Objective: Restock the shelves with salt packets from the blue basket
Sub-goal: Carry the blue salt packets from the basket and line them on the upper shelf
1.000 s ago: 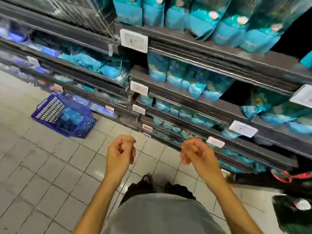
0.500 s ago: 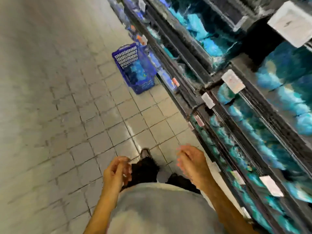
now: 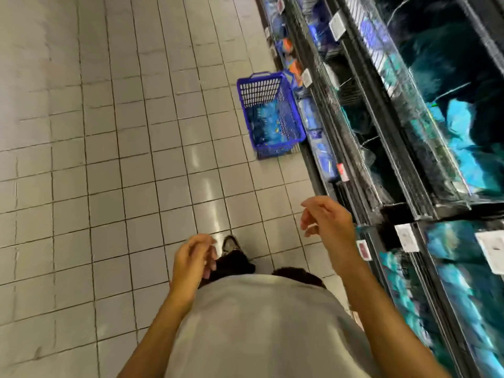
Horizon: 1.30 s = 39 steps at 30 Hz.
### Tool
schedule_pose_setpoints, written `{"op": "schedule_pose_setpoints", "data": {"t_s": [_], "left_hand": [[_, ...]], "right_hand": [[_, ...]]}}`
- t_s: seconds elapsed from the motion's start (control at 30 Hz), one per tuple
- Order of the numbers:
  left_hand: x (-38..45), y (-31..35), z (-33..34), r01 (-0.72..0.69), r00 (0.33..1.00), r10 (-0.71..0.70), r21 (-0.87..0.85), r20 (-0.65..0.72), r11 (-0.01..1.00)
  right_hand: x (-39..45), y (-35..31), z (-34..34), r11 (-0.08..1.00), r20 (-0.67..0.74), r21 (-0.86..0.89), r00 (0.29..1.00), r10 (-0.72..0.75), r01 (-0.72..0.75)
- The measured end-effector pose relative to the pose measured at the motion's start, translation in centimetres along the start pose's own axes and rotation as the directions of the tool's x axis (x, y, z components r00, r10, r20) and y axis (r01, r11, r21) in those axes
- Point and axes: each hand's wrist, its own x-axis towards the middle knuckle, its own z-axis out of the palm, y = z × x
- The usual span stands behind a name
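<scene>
Pale tiled floor stretched far ahead; white price tags hung on the right, and a shoe, perhaps grey, showed near.

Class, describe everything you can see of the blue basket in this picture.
The blue basket is a rectangular crate, plastic by its look, with lattice walls and a solid rim. It stands upright on the tiled floor, its right side close against the base of the shelves; whether they touch cannot be told. Blue packets lie low inside, filling only the bottom. Neither hand touches it.
</scene>
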Motion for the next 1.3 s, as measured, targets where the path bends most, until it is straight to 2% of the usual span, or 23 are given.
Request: {"op": "schedule_pose_setpoints", "data": {"t_s": [0.23, 0.37, 0.47, 0.57, 0.8, 0.93, 1.03, 1.17, 1.3], "left_hand": [[11.5, 9.6, 1.1, -0.031, 0.995, 0.034, -0.030, 0.095, 0.999], [18.1, 13.7, 2.3, -0.061, 0.988, 0.057, 0.027, 0.146, 0.998], [22.9, 16.1, 3.1, -0.064, 0.987, 0.052, 0.077, 0.149, 0.995], [26.5, 18.3, 3.9, -0.052, 0.993, 0.039, 0.122, 0.112, 0.991], [32.9, 23.9, 4.3, 0.042, 0.994, -0.023, 0.176, -0.111, 0.984], [36.7, 27.4, 5.3, 0.046, 0.991, -0.026, 0.153, -0.133, 0.987], [40.5, 30.1, 6.8, 0.050, 0.995, -0.035, 0.170, -0.091, 0.984], [47.0, 33.4, 9.0, 0.023, 0.997, -0.038, 0.225, 0.061, 0.974], [55.2, 33.6, 13.3, 0.098, 0.957, -0.172, 0.296, 0.233, 0.950]], "right_hand": [[3.9, -1.7, 0.9, 0.999, -0.070, -0.026, 0.997, 0.042, -0.044], [6.7, -2.2, 0.2, 0.996, -0.154, -0.071, 0.987, 0.041, -0.053], [11.2, -2.8, 0.0, 0.994, -0.185, -0.027, 0.977, 0.104, -0.111], [17.3, -4.1, 0.2, 0.987, -0.157, -0.052, 0.977, 0.143, -0.153], [32.3, -12.0, 4.6, 0.995, -0.036, -0.071, 0.997, 0.065, -0.068], [38.8, -16.8, 7.4, 0.998, 0.014, -0.043, 0.998, 0.056, -0.056], [42.5, -18.7, 9.0, 0.997, -0.017, -0.021, 0.997, 0.072, -0.072], [46.2, -18.9, 11.3, 0.990, -0.113, 0.025, 0.984, 0.139, -0.137], [50.5, -16.8, 13.2, 0.974, -0.282, 0.106, 0.933, 0.222, -0.199]]}}
